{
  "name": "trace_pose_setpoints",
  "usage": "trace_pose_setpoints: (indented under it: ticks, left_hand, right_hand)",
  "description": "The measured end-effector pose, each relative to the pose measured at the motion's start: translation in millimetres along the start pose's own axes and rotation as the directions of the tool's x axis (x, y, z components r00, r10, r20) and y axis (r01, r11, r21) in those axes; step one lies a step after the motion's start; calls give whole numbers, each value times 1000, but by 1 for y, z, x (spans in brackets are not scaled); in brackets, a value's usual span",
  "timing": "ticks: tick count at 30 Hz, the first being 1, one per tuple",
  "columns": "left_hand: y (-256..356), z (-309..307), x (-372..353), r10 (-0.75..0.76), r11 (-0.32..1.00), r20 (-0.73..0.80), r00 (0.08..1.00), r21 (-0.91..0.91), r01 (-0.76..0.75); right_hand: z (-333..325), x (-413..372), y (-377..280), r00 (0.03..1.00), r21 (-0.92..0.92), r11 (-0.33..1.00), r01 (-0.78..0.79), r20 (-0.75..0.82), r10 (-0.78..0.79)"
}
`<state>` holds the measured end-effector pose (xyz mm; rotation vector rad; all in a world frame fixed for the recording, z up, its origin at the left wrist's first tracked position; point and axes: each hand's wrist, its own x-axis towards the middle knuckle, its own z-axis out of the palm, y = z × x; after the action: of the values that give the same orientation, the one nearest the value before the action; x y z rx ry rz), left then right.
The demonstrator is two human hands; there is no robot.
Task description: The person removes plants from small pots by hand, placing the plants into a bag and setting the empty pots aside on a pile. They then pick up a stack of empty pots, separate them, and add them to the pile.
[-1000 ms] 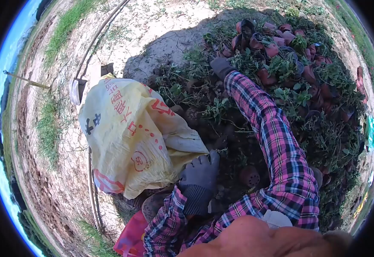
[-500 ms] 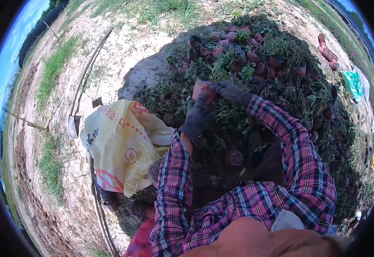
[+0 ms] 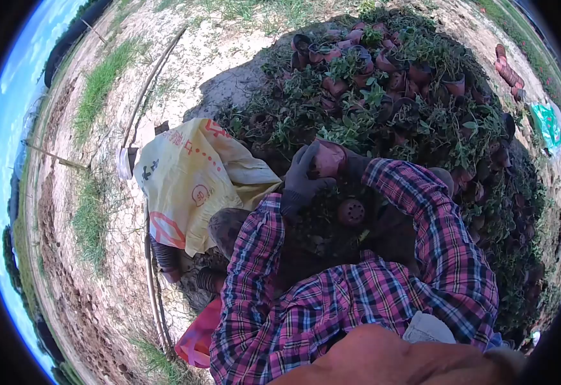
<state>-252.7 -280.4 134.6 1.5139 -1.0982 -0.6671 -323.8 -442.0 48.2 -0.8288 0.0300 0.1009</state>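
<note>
A reddish nursery pot (image 3: 329, 159), contents unseen, is clasped between the gloved left hand (image 3: 301, 179) and right hand (image 3: 357, 165); the piled pots (image 3: 383, 64) hold green plants.

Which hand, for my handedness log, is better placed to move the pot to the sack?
Left, probably. Both hands grip the nursery pot, but the left hand lies on the side facing the yellow sack; the right hand would reach across.
</note>
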Motion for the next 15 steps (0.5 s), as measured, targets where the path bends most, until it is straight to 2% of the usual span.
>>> trace_pose_setpoints:
  ticks: [1, 2, 3, 4, 5, 6, 7, 8, 10, 11, 13, 14, 15]
  left_hand:
    - [-2, 7, -7, -49, 966, -104, 993, -258, 21]
    - [-8, 8, -8, -222, 926, -93, 971, -332, 180]
    - [-9, 6, -4, -386, 856, -70, 920, -398, 329]
    - [-10, 4, -2, -403, 828, -25, 915, -435, 353]
    - [-13, 4, -3, -412, 839, -51, 910, -410, 357]
    - [-18, 6, -6, -422, 847, -74, 904, -387, 364]
    - [-24, 9, -8, -428, 855, -97, 899, -366, 368]
    - [-34, 11, -7, -427, 860, -125, 896, -361, 360]
    - [-47, 13, -3, -422, 873, -179, 889, -343, 345]
    - [-49, 11, -1, -461, 839, -133, 877, -386, 383]
    - [-31, 2, 4, -533, 756, -37, 845, -469, 456]
    - [-19, -4, 3, -554, 678, 12, 832, -573, 460]
    - [-16, -4, 3, -583, 668, 46, 811, -542, 510]
  right_hand:
    - [14, 1, -1, 987, 491, 860, -137, -4, 160]
    - [24, 2, -7, 980, 541, 818, -197, 97, 172]
    - [21, 0, 0, 984, 541, 830, -134, -24, 174]
    - [-20, 15, 30, 993, 470, 879, -79, -42, 112]
    - [-59, 28, 63, 997, 393, 919, -21, -57, 47]
    - [-41, 15, 51, 993, -11, 1000, 7, -114, -8]
    - [-6, -6, 20, 987, -418, 908, 10, -144, -77]
    - [14, -18, 1, 979, -755, 656, -10, -142, -148]
    - [-7, -7, 10, 983, -925, 364, 112, 50, -174]
    - [-18, -2, 17, 976, -963, 201, 179, 148, -161]
    - [34, -4, -27, 989, -974, 183, 137, 126, -72]
    - [54, -5, -43, 994, -978, 173, 114, 111, -23]
    - [52, -4, -36, 992, -837, 542, 79, 117, 36]
